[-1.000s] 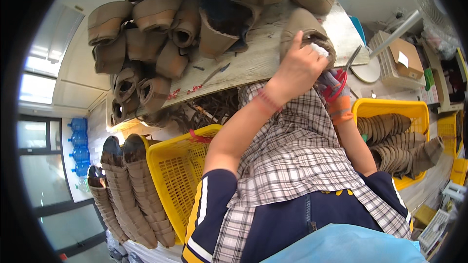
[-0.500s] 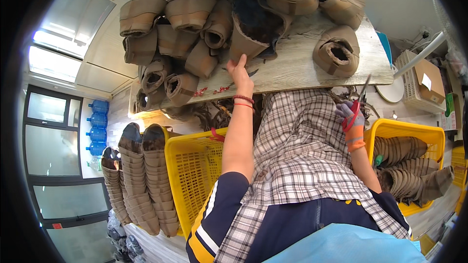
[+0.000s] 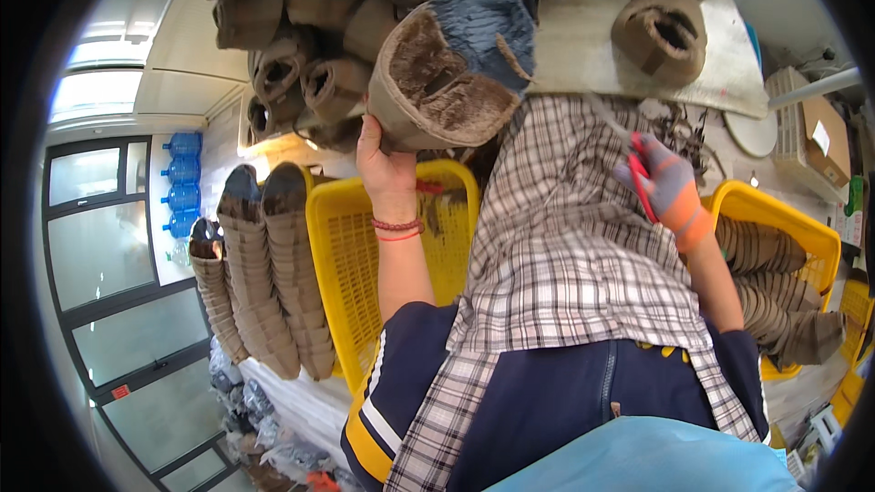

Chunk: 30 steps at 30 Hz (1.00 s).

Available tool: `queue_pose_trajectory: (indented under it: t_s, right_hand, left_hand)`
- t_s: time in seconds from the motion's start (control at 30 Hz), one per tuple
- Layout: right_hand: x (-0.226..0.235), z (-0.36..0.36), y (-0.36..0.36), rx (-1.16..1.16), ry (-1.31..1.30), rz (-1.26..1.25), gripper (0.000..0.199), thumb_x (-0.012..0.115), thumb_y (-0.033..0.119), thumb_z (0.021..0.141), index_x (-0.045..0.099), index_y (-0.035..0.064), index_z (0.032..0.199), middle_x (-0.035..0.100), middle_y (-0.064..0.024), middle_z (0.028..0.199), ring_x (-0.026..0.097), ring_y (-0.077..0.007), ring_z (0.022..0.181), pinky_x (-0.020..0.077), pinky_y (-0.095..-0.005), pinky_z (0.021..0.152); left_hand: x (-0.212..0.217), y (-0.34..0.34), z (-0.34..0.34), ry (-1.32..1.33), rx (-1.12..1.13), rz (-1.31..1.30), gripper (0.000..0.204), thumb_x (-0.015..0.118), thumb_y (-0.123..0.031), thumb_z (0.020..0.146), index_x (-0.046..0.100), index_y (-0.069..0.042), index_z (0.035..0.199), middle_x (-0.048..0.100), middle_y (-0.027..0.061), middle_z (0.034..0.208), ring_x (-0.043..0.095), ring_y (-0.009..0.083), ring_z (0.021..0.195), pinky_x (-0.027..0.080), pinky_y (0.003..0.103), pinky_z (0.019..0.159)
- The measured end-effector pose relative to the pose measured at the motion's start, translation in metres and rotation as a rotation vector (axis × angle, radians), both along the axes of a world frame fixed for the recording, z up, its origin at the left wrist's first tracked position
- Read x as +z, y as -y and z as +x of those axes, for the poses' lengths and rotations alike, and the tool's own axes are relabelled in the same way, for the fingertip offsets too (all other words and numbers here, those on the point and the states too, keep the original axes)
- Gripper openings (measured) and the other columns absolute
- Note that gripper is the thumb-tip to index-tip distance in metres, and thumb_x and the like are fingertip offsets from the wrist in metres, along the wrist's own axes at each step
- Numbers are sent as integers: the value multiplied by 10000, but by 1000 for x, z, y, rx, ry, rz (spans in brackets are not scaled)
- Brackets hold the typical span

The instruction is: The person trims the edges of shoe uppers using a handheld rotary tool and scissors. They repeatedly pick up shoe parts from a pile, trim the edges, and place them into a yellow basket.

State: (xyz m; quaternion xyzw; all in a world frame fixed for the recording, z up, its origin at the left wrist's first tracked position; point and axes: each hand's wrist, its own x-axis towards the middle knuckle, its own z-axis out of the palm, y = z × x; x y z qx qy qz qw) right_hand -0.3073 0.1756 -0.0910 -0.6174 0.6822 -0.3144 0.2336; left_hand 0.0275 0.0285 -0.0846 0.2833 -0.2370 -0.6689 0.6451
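My left hand (image 3: 387, 169), with red cords at the wrist, grips the lower edge of a brown fur-lined boot (image 3: 447, 73) with a blue-grey upper. Its open mouth faces me, in front of the pile of similar boots (image 3: 301, 64). My right hand (image 3: 673, 189) wears a grey and orange glove and holds red-handled scissors (image 3: 641, 184) over the checked cloth (image 3: 565, 264) on my lap, blades pointing toward the table. The two hands are apart.
A single brown boot (image 3: 661, 36) lies on the pale worktable board (image 3: 583, 64). Yellow crates stand at the left (image 3: 351, 246) and right (image 3: 784, 214), the right one holding stacked boot pieces. Tall stacks of uppers (image 3: 273, 282), water bottles (image 3: 182, 182) and a cardboard box (image 3: 825, 137) surround me.
My left hand left one boot on the table's right side, reached to the pile and now has pulled a fur-lined boot off it toward me. The gloved right hand stayed low with the scissors.
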Motion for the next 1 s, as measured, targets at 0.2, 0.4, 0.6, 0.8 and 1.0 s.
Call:
queue_pose_trajectory:
  t_s: [0.2,0.4,0.6,0.8,1.0]
  right_hand:
    - [-63,29,3,167,275,390,561,597,555,836,606,28,1025,658,-120,772,631,-254,681,472,-356,623]
    - [-37,2,-25,94,114,553,325,618,344,895,591,38,1003,574,-26,659,525,-112,560,428,-234,541]
    - [22,8,0,189,-392,-26,358,690,319,794,589,71,1030,639,-122,890,622,-298,832,494,-364,716]
    - [19,40,20,396,-639,67,286,682,292,780,618,119,998,635,-69,887,618,-235,869,496,-354,760]
    - [-1,64,44,612,-720,258,298,669,267,784,642,135,1051,658,-46,960,630,-200,931,516,-314,767]
  left_hand:
    - [-33,-61,25,13,-82,113,353,507,-266,957,536,-44,1230,563,124,1242,521,285,1144,424,479,959]
    - [-71,-82,39,-248,-219,310,254,491,-242,957,546,-32,1088,488,64,938,417,209,855,358,361,765]
    - [-60,-84,18,-51,-264,534,172,456,-168,958,453,-37,846,320,16,730,283,150,666,265,301,620]
    - [-74,-78,17,56,-369,482,268,459,-255,979,546,-11,1048,520,92,893,467,214,839,403,364,732]
    - [-79,-76,18,191,-363,470,339,460,-267,976,560,-8,1172,606,165,1089,521,311,1115,386,559,1009]
